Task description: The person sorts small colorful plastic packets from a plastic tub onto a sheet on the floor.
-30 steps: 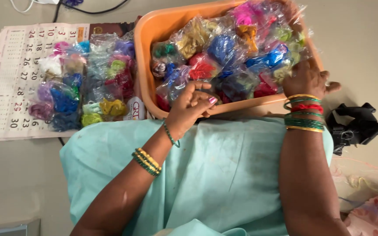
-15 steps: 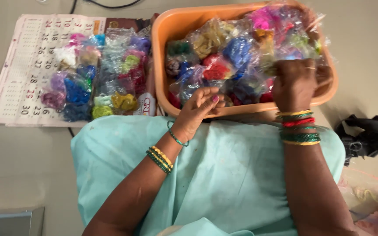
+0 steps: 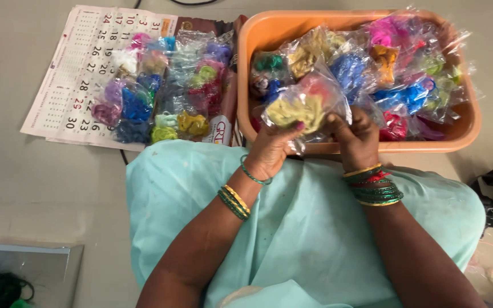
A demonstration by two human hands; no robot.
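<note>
A: status on hands?

B: both clamped on one clear packet of yellow-green thread (image 3: pixel 298 109), centre frame, just above the near rim of the orange tub (image 3: pixel 457 134). My left hand (image 3: pixel 270 149) pinches its lower left edge, my right hand (image 3: pixel 356 140) grips the lower right. Hands close together, packet between them.

A: orientation?

B: long axis runs roughly left-right, tilted a bit up to the right. Sits directly above both hands, toward top of frame. Neither hand clearly nearer.

A: what's around?

B: tub behind it is packed w/ more thread packets (image 3: pixel 397 80), pink, blue, orange, touching the held one. Upper left of frame: second pile of packets (image 3: pixel 164 94) lying on a calendar sheet (image 3: pixel 72 68). Tub's left wall stands between the held packet & that pile. My lap in teal cloth (image 3: pixel 309 228) fills the bottom.
</note>
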